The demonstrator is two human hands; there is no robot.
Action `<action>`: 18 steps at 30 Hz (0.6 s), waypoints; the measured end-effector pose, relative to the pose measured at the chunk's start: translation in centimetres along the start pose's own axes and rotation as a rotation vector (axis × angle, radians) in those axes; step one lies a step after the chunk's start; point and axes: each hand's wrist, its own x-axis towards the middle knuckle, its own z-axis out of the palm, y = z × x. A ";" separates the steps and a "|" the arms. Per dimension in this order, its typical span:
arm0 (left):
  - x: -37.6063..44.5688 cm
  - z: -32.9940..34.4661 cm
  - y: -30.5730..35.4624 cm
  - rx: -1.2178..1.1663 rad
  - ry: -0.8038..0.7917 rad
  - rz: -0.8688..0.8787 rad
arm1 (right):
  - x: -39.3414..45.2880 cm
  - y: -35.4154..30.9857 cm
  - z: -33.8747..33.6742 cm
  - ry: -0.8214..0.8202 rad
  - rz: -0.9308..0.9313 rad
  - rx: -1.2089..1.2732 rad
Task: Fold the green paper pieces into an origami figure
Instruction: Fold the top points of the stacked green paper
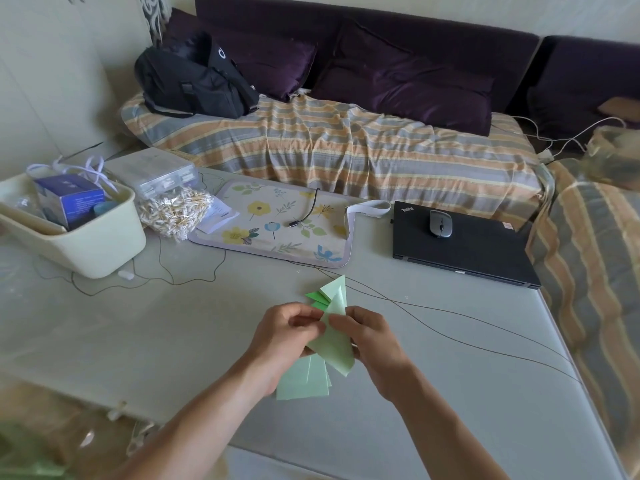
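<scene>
Above the grey table (173, 341) I hold a pale green folded paper piece (334, 344) between both hands. My left hand (280, 341) pinches its left edge and also keeps a stack of flat pale green sheets (304, 382) beneath it. My right hand (370, 341) pinches the piece's right edge from the other side. The folded piece points up and away, ending in a tip (337, 289). A brighter green pointed bit (317, 299) shows just left of that tip.
A closed black laptop (460, 251) with a grey mouse (440, 223) lies at the right. A floral mat (277, 220), a cream bin (79, 233), a bag of small sticks (173, 213) and thin cables (450, 327) lie around. A striped sofa (346, 150) stands behind.
</scene>
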 end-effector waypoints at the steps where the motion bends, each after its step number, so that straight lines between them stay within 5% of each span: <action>1: 0.0 0.0 0.0 -0.016 0.012 -0.002 | 0.0 0.0 0.0 -0.018 0.003 -0.007; 18: 0.9 -0.7 -0.4 0.060 0.112 0.083 | -0.1 0.3 0.0 -0.168 -0.014 -0.181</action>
